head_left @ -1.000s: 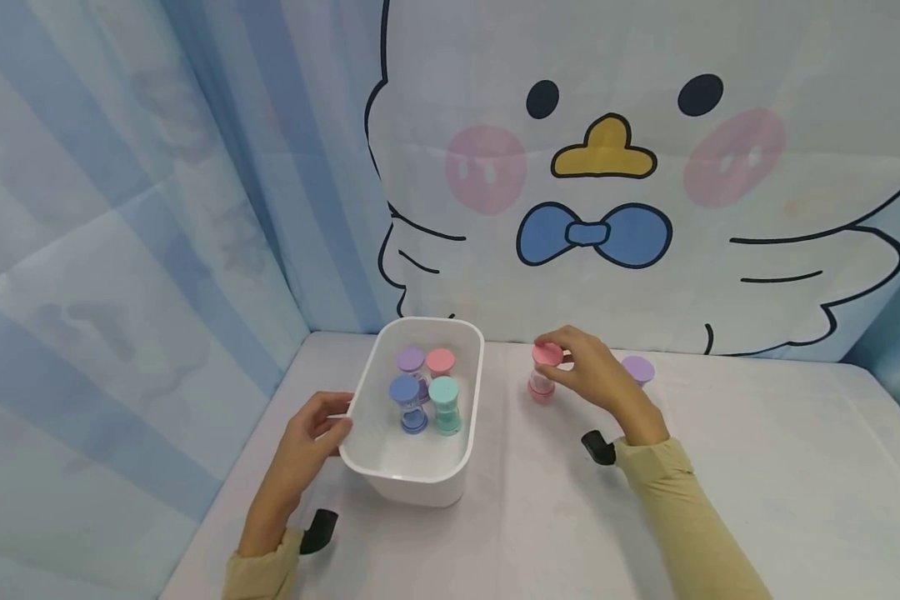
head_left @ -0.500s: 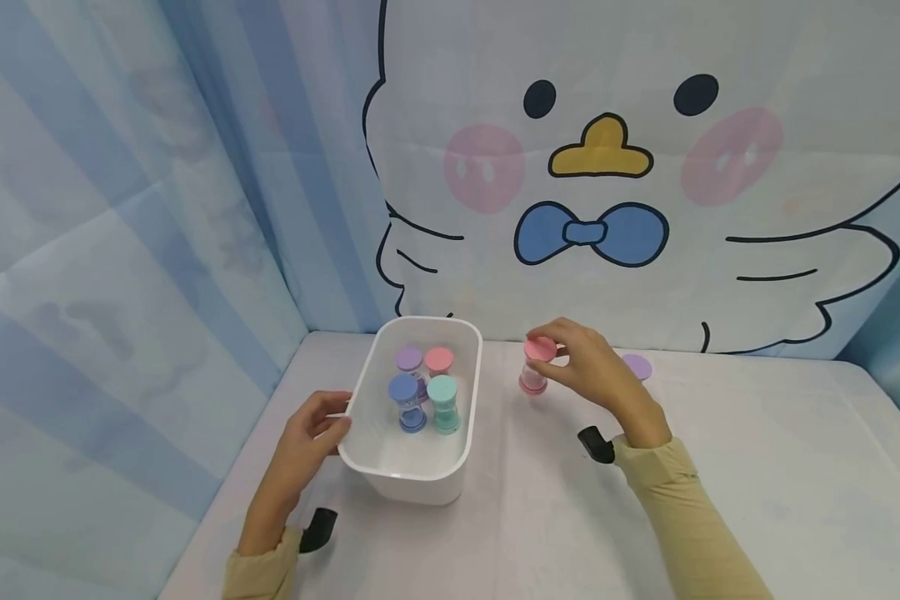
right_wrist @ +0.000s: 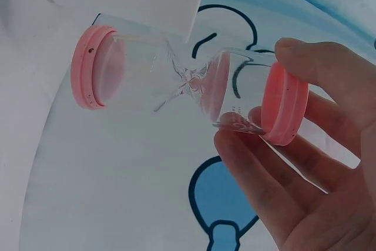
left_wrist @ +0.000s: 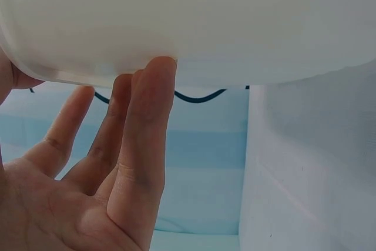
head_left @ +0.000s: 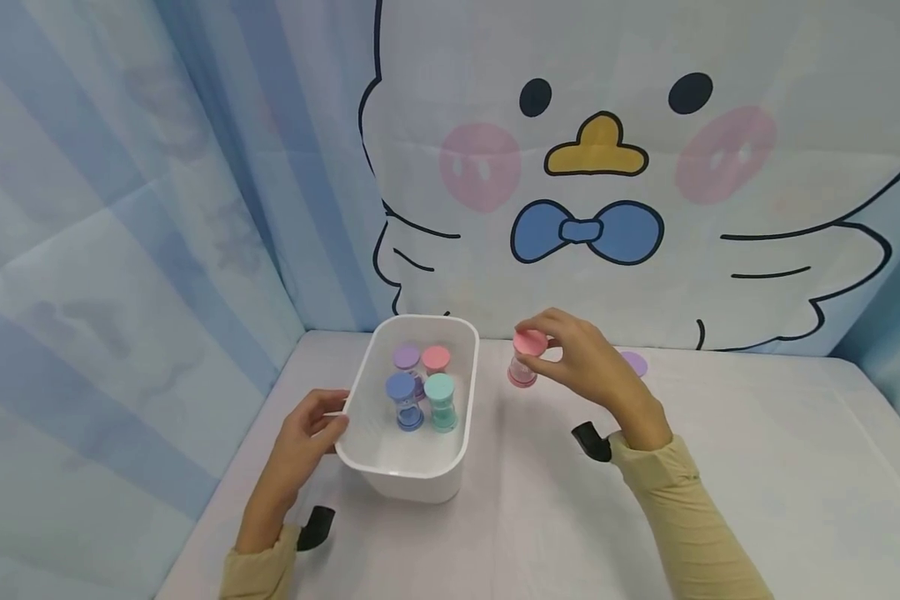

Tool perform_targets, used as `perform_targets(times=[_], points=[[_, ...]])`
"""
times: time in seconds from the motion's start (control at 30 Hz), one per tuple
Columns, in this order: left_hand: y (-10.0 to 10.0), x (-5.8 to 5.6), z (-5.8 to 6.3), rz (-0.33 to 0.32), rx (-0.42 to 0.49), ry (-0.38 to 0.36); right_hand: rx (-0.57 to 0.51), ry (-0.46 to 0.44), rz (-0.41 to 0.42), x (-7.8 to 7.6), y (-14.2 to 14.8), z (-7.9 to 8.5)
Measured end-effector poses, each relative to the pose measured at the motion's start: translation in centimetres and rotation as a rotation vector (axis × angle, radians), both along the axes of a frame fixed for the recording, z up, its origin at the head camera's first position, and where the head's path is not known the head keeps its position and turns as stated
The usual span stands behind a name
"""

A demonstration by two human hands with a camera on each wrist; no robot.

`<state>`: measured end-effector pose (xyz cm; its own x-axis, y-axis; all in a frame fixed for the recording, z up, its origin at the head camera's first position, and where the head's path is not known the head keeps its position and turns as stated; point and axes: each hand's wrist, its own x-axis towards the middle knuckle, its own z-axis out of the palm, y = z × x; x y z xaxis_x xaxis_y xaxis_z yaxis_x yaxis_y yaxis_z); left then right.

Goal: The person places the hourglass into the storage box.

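My right hand (head_left: 585, 367) pinches a pink-capped sand timer (head_left: 523, 367) by its upper cap, to the right of a white plastic bin (head_left: 427, 487). In the right wrist view the timer's clear waisted glass (right_wrist: 188, 80) shows between its two pink caps, with thumb and fingers around one end. The left hand (head_left: 303, 437) holds the bin's left side at the rim; its fingers (left_wrist: 155, 92) touch the outer wall in the left wrist view. Inside the bin stand a purple timer (head_left: 407, 357), a pink timer (head_left: 436, 358), a blue timer (head_left: 401, 387) and a teal timer (head_left: 441, 400).
Behind the right hand a purple cap (head_left: 634, 363) shows, mostly covered by the wrist. White cloth (head_left: 540, 517) covers the table. A printed curtain (head_left: 585, 292) rises at the back edge, and another curtain (head_left: 120, 333) hangs at the left.
The pink sand timer has moved left and up in the right hand, closer to the bin. My left hand keeps its place on the bin. The head view has shifted slightly.
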<state>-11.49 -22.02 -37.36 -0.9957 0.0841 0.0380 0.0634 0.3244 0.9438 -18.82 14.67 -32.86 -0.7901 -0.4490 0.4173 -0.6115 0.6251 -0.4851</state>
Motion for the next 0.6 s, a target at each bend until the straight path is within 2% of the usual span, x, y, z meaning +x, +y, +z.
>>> perform_targets(times=[0.37,0.6], points=[[0.0,0.1,0.0,-0.012,0.005,0.022,-0.007,0.063,0.019,0.9,-1.1,1.7],[0.2,0.2,0.2,-0.006,0.007,0.0,-0.006,0.085,0.028,0.9,-1.9,2.1]])
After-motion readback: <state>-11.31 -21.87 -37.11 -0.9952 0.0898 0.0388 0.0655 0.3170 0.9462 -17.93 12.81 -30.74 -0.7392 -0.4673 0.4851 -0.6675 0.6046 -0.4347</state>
